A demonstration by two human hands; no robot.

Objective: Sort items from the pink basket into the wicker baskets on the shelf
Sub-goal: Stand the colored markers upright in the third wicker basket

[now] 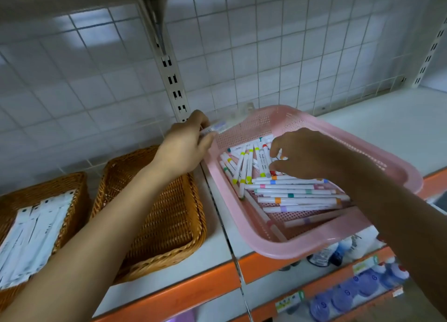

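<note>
Shelf (pixel 387 128): white deck with an orange front edge; it carries everything below.

Pink basket (pixel 302 249): sits on the right half of the shelf, its near corner overhanging the front edge.

Wicker baskets: two, both left of the pink one. The nearer wicker basket (pixel 169 212) lies just beside the pink basket and we see nothing in it. The far-left wicker basket (pixel 72 183) holds flat white packets (pixel 36 237).

Left hand (pixel 186 145): raised over the gap between the nearer wicker basket and the pink basket's far-left corner. Its fingers are curled round a single marker (pixel 217 128).

Right hand (pixel 307 152): down inside the pink basket, fingers curled into the pile. Thumb and forefinger seem to pinch one pen there; which pen, we cannot tell for certain.

Markers (pixel 297 193): a loose pile of white barrels with coloured bands. One fan runs roughly front to back; a second stack lies across the basket, left to right.

Single marker: blurred, pale purple near one end, long axis pointing right and slightly away from us.

Judgement: the coming move turns on the left hand. It is the nearer one to the empty wicker basket, which lies below and toward us from it. We expect a short drop back and down, with the marker turned to suit the basket's length.
</note>
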